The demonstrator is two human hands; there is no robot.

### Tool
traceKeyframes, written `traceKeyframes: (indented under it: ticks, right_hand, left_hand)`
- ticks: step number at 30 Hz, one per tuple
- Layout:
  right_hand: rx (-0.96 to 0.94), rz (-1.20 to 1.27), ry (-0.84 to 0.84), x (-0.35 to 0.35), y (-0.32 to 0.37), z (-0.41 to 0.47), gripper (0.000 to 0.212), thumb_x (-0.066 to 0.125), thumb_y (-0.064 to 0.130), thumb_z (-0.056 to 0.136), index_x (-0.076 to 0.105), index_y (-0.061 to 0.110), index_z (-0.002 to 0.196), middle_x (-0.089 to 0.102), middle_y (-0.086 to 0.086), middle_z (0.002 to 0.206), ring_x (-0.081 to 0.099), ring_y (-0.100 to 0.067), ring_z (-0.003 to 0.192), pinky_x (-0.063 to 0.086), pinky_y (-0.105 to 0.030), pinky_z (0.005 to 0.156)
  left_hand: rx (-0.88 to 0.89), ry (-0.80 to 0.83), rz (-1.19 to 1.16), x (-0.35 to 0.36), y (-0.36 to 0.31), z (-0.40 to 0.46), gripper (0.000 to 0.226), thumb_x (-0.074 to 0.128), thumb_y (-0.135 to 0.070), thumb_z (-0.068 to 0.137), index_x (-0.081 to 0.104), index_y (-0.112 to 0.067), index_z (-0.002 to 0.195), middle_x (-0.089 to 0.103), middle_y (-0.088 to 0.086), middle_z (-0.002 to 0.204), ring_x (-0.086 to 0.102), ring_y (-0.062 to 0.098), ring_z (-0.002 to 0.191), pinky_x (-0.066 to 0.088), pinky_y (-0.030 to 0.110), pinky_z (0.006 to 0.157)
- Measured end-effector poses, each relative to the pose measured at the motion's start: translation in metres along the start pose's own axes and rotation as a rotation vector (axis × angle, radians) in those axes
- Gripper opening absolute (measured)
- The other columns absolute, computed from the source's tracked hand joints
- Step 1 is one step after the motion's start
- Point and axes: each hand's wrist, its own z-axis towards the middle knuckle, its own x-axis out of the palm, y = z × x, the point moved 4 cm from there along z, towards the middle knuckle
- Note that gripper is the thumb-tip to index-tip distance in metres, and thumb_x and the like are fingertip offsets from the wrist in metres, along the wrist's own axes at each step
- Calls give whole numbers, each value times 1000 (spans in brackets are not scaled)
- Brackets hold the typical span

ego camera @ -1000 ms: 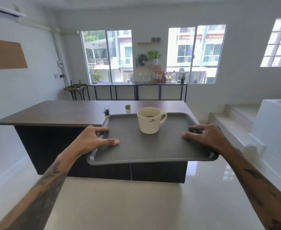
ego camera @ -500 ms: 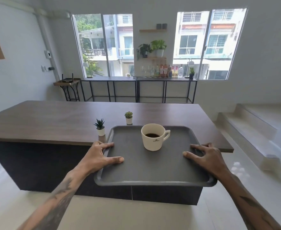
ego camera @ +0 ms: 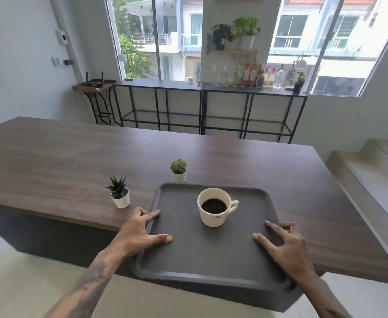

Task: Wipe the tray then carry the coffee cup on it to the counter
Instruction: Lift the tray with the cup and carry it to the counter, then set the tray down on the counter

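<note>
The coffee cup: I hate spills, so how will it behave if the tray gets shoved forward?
The coffee cup stands loose on the flat tray, so it could slide. Its dark coffee sits well below the rim, so slopping seems unlikely. It looks squat, so probably won't tip.

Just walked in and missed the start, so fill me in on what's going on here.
A person is carrying a dark grey tray with both hands, the left hand on its left rim and the right hand on its right rim. A cream coffee cup full of black coffee stands upright on the tray. The tray's far end is over the wooden counter, near two small potted plants, while its near end overhangs the edge. Whether it has touched down is unclear.
</note>
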Motion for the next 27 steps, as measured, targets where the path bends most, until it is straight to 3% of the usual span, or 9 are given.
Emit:
traceKeyframes:
  ticks: [7,13,22,27]
  right_hand:
    - [42,-22,19,38,-13,29,60,76,53,65,70,19,114,44,-3,107,51,-16,94,41,-23,87]
    - [60,-58,-31,53,-15,54,57,81,47,65,72,16,111,44,-3,105,52,-18,92,40,-22,87]
    - [58,-158,-15,65,-21,85,66,66,64,69,69,17,117,39,1,104,51,-12,87,41,-19,84]
    - [28,-273,-16,66,-16,85,57,64,61,75,69,23,116,41,-2,108,60,-20,86,54,-31,78]
  left_hand:
    - [-19,47,54,13,23,52,117,76,-85,42,54,-26,141,40,-18,104,54,0,96,42,17,86]
    - [-4,78,109,11,22,92,118,72,-89,41,54,-27,141,39,-21,104,54,-1,91,45,22,83]
    - [22,133,294,17,15,129,115,61,-91,51,46,-27,146,38,-6,109,56,18,94,49,35,86]
    - [55,145,489,19,12,132,105,51,-90,63,41,-30,149,35,-2,110,57,24,104,51,39,86]
